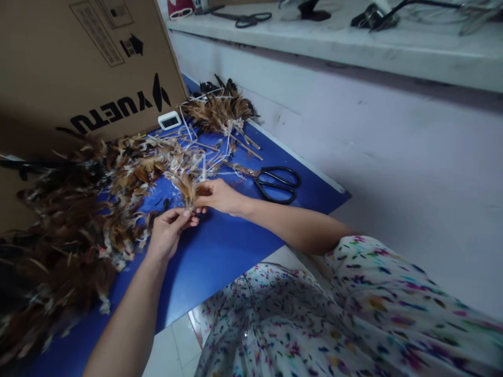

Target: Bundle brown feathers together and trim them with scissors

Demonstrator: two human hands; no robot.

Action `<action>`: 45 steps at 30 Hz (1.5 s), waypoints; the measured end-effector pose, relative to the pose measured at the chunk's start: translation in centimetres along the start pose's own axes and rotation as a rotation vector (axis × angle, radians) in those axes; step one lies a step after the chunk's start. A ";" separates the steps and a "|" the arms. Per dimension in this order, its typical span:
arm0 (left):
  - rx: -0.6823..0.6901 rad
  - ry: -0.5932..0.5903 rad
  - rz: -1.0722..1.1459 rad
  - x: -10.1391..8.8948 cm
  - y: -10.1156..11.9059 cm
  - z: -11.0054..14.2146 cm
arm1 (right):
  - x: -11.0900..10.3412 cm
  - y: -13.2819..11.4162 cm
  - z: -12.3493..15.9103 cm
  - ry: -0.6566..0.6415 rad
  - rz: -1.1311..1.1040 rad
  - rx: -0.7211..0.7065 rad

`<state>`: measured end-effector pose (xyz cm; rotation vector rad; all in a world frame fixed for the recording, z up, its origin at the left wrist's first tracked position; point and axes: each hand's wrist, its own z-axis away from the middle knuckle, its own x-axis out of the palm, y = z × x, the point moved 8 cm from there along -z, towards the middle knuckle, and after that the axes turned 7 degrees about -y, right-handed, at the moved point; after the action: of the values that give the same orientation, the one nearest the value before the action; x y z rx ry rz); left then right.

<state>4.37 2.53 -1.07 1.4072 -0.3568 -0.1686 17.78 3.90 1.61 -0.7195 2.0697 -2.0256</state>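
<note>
My right hand [220, 196] is closed around a small bunch of brown feathers [187, 189] over the blue table top [220, 246]. My left hand [168, 230] pinches the lower end of the same bunch from below, fingers pressed together. Both hands meet near the middle of the table. A big heap of loose brown and black feathers [66, 230] lies to the left of my hands. Black scissors [277, 184] rest on the blue surface just right of my right hand.
A large cardboard box [78, 68] stands at the back left, with a small white digital device [170, 120] at its foot. Another feather bundle [220, 112] lies by the pale wall. The ledge above carries more scissors [245, 20] and dark tools.
</note>
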 end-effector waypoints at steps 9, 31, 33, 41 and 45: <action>0.011 0.015 -0.014 0.1 0.4 0.0 | 0.1 0.1 -0.1 -0.011 -0.047 0.007; 0.066 0.038 -0.109 -0.6 0.4 -0.3 | -0.1 1.1 -0.3 0.006 -0.083 0.025; 0.078 0.041 -0.089 -0.6 0.5 -0.2 | 0.0 0.9 -0.2 0.009 -0.069 0.027; 0.089 0.006 0.056 -0.3 1.2 0.0 | -1.8 0.2 -0.4 0.127 -0.004 0.009; 0.046 0.014 0.128 -0.2 1.1 0.0 | -4.6 -1.5 -0.6 0.309 0.175 -0.164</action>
<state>4.06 2.79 -0.05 1.4254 -0.4400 -0.0454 21.85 6.47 2.15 -0.2447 2.3925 -1.9895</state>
